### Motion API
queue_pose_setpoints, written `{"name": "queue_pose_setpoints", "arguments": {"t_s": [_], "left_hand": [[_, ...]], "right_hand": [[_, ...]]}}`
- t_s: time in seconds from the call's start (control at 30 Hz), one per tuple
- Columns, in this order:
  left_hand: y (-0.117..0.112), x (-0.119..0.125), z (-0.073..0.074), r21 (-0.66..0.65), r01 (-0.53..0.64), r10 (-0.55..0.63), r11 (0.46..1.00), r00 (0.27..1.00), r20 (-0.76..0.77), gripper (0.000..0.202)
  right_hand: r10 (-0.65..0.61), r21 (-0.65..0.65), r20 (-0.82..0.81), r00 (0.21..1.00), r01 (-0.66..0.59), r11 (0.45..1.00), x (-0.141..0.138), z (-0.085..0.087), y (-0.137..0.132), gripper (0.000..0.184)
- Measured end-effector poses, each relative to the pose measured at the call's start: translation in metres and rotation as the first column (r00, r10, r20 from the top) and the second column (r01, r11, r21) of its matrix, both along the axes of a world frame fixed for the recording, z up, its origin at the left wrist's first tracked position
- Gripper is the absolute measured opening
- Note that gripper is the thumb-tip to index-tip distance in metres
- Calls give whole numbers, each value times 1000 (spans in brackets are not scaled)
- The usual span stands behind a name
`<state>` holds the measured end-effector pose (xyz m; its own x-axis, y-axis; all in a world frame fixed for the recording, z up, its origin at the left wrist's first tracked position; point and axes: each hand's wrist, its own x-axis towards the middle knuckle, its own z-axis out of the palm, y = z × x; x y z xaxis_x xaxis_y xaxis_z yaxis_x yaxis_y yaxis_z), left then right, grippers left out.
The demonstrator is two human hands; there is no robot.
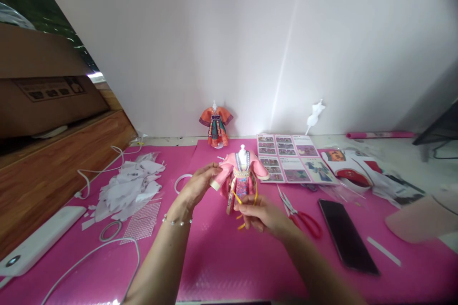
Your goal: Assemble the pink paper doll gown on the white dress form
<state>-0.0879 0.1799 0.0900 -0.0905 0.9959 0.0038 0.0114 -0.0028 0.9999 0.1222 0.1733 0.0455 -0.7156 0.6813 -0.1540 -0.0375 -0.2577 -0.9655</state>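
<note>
A small white doll mannequin in a pink robe [260, 167] stands upright in the middle of the mat, with a pearl-like band at its waist and a patterned skirt [242, 188]. My left hand [201, 182] pinches the robe's sleeve at the left side. In front of the skirt, my right hand [260, 213] is closed on a thin yellow ribbon [256, 191], whose ends hang below the fingers. Part of the ribbon runs up toward the waist; where it is fixed cannot be made out. Red-handled scissors [310, 225] lie just right of my right hand.
Behind stands a second mannequin in an orange robe [215, 124]. A printed instruction sheet [291, 158], a bare white mannequin [315, 115] and a black phone [347, 236] are at right. White scraps [130, 183], a bead sheet [141, 219], a white cable [103, 244] and a power bank [43, 239] lie left.
</note>
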Motion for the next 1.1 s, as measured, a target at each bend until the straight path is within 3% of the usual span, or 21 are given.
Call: {"name": "queue_pose_setpoints", "arguments": {"t_s": [0.13,0.2,0.3,0.4,0.47,0.57,0.67,0.77,0.9,1.1], "left_hand": [[-9,4,-6,-7,-51,52,999,998,31,21],[-19,8,-12,43,-197,198,980,980,-20,29],[-38,19,-22,177,-445,472,878,866,-162,28],[-51,33,-28,123,-358,378,926,889,-258,31],[-51,42,-29,44,-254,257,966,944,-204,40],[-42,52,-27,-96,-161,155,982,986,-66,50],[-34,58,-22,-96,-186,183,978,983,-34,44],[-34,59,-16,43,-246,250,968,950,-185,36],[-36,54,-9,132,-295,323,946,871,-370,29],[-28,46,-6,135,-292,314,947,928,-199,28]], "right_hand": [[15,20,6,1000,-16,1000,1,3,-1,35],[24,19,1,1000,-24,1000,1,5,-1,33],[34,25,-8,999,-34,999,1,7,-1,31],[35,53,16,999,-36,998,2,10,-1,32],[32,75,34,999,-34,997,4,12,-1,33],[31,111,46,998,-36,993,5,14,0,33],[28,132,46,999,-34,991,8,14,0,31],[-16,165,101,995,-1,986,12,14,1,31],[-240,229,183,953,196,954,19,17,4,34],[-395,246,40,918,374,894,17,22,17,39]]}}
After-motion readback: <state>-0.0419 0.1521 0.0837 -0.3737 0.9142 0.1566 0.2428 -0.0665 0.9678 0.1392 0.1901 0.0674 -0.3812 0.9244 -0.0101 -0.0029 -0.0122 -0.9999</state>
